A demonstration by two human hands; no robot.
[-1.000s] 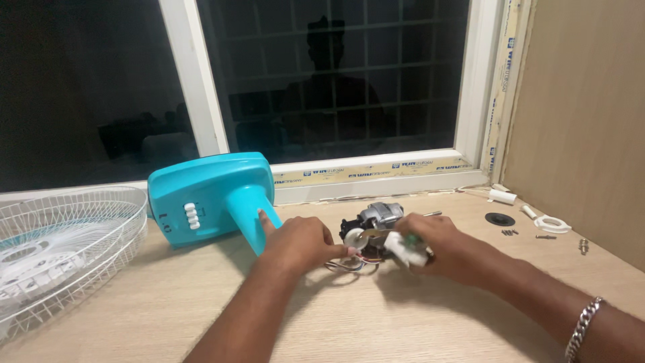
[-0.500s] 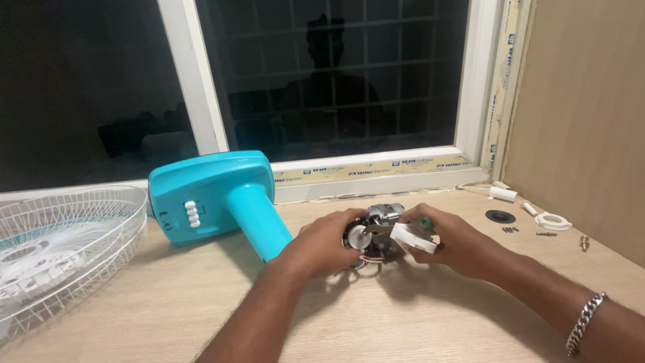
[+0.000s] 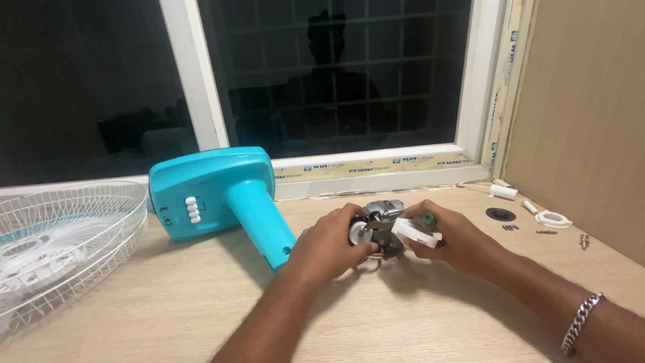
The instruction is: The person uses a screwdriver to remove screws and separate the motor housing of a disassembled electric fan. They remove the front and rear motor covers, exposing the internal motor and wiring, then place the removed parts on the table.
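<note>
The fan motor [image 3: 380, 225], a grey metal block with a white round part on its near-left face, sits lifted just off the wooden table [image 3: 168, 309], near the middle of the view, gripped from both sides. The left hand [image 3: 329, 245] closes on it from about 8 o'clock, fingers wrapped over the white round part. The right hand [image 3: 451, 240] comes in from about 4 o'clock; its fingers are curled around a white plastic piece [image 3: 415, 233] pressed against the motor's right side, and a dark green tip [image 3: 428, 218] shows above the knuckles, though what it belongs to cannot be told. The motor's long axis runs roughly from 7 to 1 o'clock, its shaft end pointing toward the window. Both hands touch it, so neither is nearer.

Wires [image 3: 373, 256] hang below the motor, between the two hands, mostly hidden.

At 9 o'clock of the motor, just beside the left hand, the turquoise fan stand [image 3: 215, 191] lies tipped over, its neck pointing toward the hands and its white buttons facing the camera. Farther out at 9 o'clock lies the white wire grille [image 3: 67, 235] with the blade inside.

At 3 o'clock, well apart, small parts are scattered: a black disc [image 3: 500, 215], a white ring [image 3: 553, 220], loose screws [image 3: 510, 228] and a white cylinder [image 3: 504, 193].
</note>
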